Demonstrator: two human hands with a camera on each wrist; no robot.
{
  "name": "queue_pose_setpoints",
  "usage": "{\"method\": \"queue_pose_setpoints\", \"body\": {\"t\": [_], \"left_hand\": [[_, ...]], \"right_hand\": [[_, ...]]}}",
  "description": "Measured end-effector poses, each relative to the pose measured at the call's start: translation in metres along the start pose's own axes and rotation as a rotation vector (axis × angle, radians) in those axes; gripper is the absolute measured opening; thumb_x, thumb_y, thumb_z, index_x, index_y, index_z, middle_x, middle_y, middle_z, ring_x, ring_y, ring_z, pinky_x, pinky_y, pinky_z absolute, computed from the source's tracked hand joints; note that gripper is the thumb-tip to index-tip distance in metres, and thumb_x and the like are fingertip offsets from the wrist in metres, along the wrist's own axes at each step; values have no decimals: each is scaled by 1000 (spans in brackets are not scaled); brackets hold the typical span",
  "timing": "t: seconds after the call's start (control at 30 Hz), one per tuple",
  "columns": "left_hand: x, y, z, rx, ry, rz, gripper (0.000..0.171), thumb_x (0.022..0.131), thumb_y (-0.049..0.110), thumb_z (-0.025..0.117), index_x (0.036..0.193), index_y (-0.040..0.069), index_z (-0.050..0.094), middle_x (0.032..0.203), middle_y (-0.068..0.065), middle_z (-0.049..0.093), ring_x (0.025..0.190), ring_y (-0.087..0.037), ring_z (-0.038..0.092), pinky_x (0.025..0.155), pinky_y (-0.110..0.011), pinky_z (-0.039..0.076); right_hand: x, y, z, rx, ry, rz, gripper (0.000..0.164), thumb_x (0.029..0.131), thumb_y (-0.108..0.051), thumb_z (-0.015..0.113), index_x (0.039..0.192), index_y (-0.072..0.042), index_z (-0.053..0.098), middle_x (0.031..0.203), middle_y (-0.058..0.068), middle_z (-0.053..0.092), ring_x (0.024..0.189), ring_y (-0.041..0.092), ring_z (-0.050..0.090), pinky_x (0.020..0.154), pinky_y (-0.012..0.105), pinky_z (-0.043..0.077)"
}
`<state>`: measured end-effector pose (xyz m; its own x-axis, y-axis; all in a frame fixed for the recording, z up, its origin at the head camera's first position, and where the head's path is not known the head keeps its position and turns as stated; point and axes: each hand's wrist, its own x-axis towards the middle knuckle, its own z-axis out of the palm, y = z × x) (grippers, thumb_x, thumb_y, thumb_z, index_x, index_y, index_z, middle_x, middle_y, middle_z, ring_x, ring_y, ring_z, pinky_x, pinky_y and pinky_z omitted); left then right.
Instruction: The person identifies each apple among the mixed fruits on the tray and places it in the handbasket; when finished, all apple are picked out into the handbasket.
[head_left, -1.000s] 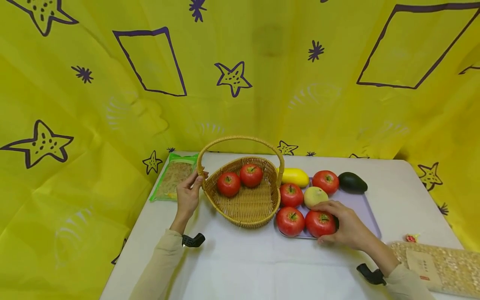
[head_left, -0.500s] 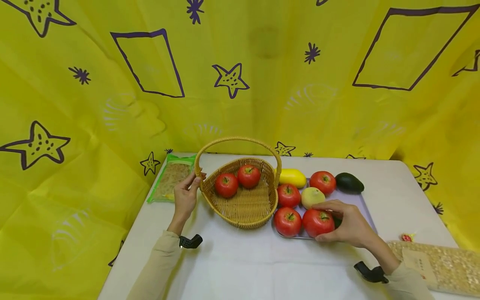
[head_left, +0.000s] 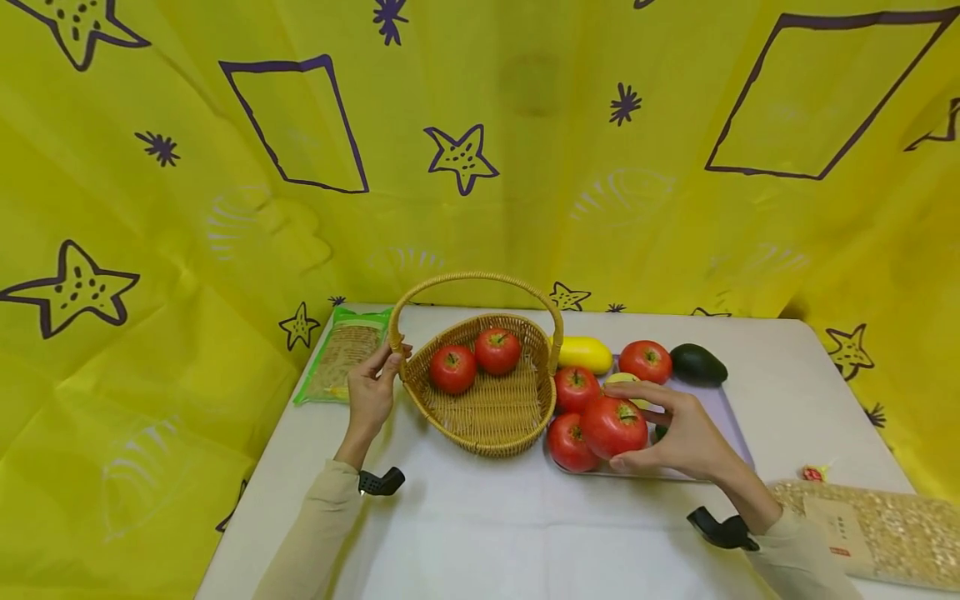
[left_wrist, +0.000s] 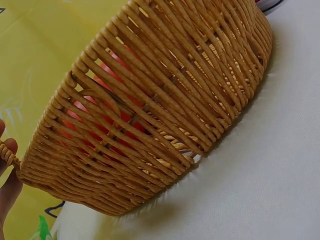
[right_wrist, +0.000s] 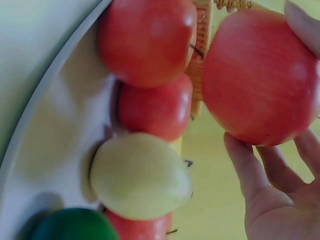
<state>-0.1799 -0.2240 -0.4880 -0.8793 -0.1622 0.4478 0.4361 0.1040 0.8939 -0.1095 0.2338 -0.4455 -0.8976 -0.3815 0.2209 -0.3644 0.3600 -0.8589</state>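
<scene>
My left hand point(head_left: 372, 398) grips the left foot of the handle on a wicker basket point(head_left: 491, 421), where two red apples lie toward the back left. In the left wrist view the basket's woven side point(left_wrist: 150, 100) fills the picture, red showing through the gaps. Between thumb and fingers, my right hand point(head_left: 686, 433) holds another red apple point(head_left: 613, 427), raised over the front of a pale lilac tray point(head_left: 731, 421). The right wrist view shows this apple point(right_wrist: 260, 77) apart from the fruit below. Behind it a pale yellow round fruit point(right_wrist: 140, 175) sits among other apples on the tray.
On the tray are several red apples, one at the back point(head_left: 646, 362), with a dark green avocado-like fruit point(head_left: 698, 366) and a yellow elongated fruit point(head_left: 587, 355) near its back edge. A green-edged packet point(head_left: 348, 354) lies left; a bag of grains point(head_left: 892, 533) and small red-wrapped item point(head_left: 813, 473) lie right.
My right hand has lifted the front right apple from the tray and moved it slightly left, over the neighbouring apple. My left hand stays on the basket handle.
</scene>
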Motion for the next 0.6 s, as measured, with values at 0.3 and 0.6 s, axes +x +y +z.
{"method": "queue_pose_setpoints", "body": {"t": [0.3, 0.6], "left_hand": [[-1, 0, -3, 23, 10, 23, 30, 104, -2, 63, 133, -8, 70, 113, -37, 72, 105, -5, 75, 89, -15, 58], [0, 2, -1, 15, -5, 13, 30, 105, 0, 63, 132, -11, 69, 114, -35, 73, 105, -4, 74, 90, -16, 59]], "right_hand": [[19, -13, 17, 81, 78, -72, 76, 60, 2, 102, 131, -1, 73, 129, -13, 74, 119, -2, 64, 97, 16, 56], [39, -29, 32, 161, 63, -13, 76, 67, -3, 101, 138, -6, 72, 137, 1, 72, 115, 8, 71, 92, 30, 63]]}}
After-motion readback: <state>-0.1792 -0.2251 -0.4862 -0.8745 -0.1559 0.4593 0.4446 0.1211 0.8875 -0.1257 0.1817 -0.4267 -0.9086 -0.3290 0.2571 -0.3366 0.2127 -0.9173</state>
